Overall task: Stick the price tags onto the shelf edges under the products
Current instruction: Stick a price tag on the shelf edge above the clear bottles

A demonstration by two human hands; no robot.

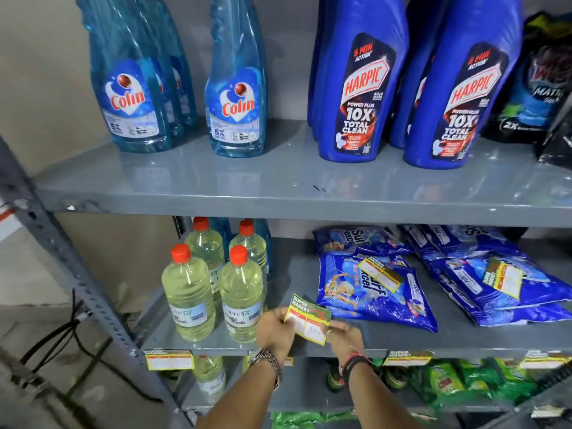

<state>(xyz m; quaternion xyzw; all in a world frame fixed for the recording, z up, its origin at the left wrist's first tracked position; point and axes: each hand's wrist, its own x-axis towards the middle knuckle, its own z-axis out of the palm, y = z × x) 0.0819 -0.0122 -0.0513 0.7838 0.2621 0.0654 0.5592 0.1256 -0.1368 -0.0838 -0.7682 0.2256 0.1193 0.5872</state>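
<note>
Both hands [275, 331] hold price tag [307, 318], seemingly tilted down-right.

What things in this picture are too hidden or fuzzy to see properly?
- Head view: the writing on the price tag held by both hands is too small and blurred to read.
- The tag on the shelf edge behind the left wrist is mostly hidden.
- Bottle tops on the top shelf are cut off.

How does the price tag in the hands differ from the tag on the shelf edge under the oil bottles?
1. The held tag is pinched between the left hand and right hand; the edge tag is untouched.
2. The held tag is tilted above the shelf; the edge tag lies nearly level along the shelf's front edge.
Both are yellow with white boxes and a green strip.
</note>
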